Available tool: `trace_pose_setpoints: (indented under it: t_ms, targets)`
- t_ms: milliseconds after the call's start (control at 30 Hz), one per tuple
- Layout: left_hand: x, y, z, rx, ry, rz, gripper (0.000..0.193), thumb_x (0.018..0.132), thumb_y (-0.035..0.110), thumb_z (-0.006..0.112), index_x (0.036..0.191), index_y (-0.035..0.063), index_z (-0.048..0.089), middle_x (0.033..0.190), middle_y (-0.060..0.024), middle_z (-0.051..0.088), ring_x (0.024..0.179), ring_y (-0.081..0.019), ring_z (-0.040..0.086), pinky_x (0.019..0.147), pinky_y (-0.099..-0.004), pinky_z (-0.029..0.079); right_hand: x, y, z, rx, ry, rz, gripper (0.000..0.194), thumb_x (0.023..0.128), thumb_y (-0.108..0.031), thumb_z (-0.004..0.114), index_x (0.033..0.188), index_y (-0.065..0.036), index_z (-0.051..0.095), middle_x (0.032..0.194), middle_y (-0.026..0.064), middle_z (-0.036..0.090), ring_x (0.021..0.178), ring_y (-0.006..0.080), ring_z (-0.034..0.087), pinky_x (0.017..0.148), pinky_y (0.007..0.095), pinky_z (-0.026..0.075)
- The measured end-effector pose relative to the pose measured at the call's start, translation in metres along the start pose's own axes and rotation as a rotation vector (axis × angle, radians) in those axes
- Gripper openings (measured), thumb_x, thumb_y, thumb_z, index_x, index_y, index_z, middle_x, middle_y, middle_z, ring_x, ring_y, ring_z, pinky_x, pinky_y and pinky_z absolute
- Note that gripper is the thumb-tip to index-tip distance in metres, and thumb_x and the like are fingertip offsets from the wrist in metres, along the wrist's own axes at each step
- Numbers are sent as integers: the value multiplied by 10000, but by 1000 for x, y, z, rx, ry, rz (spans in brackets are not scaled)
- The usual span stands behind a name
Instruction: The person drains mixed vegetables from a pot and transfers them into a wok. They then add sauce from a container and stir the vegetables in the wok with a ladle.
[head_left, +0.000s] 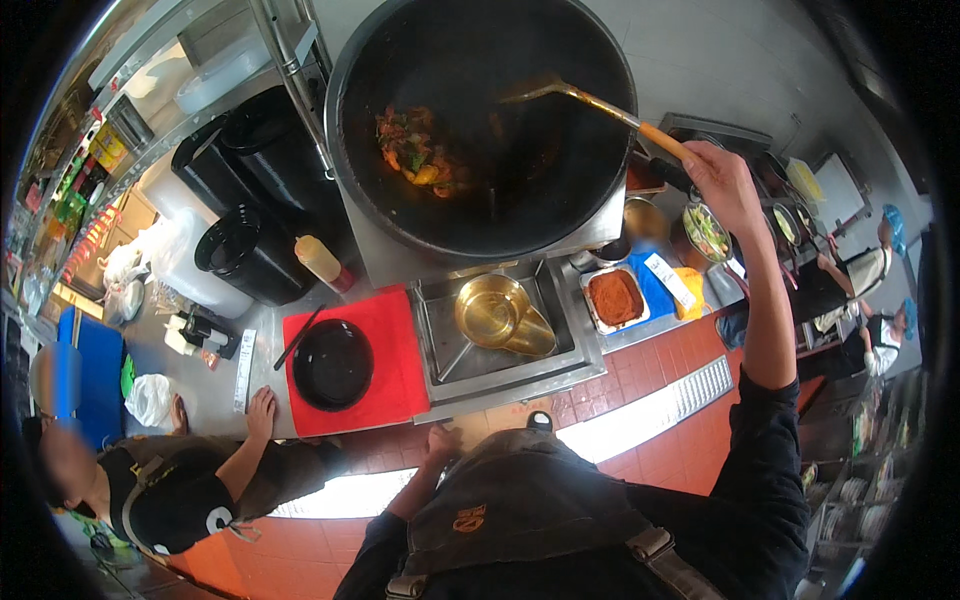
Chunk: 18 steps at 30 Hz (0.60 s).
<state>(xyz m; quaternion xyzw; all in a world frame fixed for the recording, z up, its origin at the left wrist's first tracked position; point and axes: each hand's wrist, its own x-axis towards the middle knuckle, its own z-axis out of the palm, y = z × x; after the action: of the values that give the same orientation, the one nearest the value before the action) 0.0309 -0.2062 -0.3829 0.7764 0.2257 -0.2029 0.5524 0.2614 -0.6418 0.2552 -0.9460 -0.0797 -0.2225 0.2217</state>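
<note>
My right hand (718, 178) is closed around the orange handle of a metal cooking spatula (600, 107). The spatula's head rests inside a large black wok (495, 217), on its right half. Stir-fried food (420, 154) with red, green and yellow pieces lies in the wok's left part. My left hand (442, 444) hangs low by the counter's front edge, near the sink; its fingers look curled, and whether it holds anything is hard to tell. Two metal ladles or strainers (491, 309) lie in the sink (442, 375). A black bowl (332, 365) stands on a red cloth (397, 337).
A co-worker (180, 487) stands at the left, one hand on the counter. A squeeze bottle (324, 262) and black containers (255, 255) stand left of the wok. Right of the sink are a tray of red powder (615, 297) and a bowl of vegetables (705, 232). More people work far right.
</note>
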Motion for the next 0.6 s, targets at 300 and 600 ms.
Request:
trace_pose_setpoints:
  t_ms: [300,600]
  targets:
    - [-8,10,-7,190,-132,148,652,797,259,751,1305,-73,512,1230,-294,628,1109,-430,653,871,-463,545,-1,7,3,-34,13,-52,248,984,-166,630,1147,13,682,730,126,600,639,199,536,616,354,444]
    - [-27,48,-4,348,-49,61,666,817,281,717,1315,-102,496,1263,-334,605,1118,-457,630,901,-469,528,-3,3,-1,-56,-21,-73,279,1001,-172,627,1190,29,670,849,151,662,721,231,579,677,353,473]
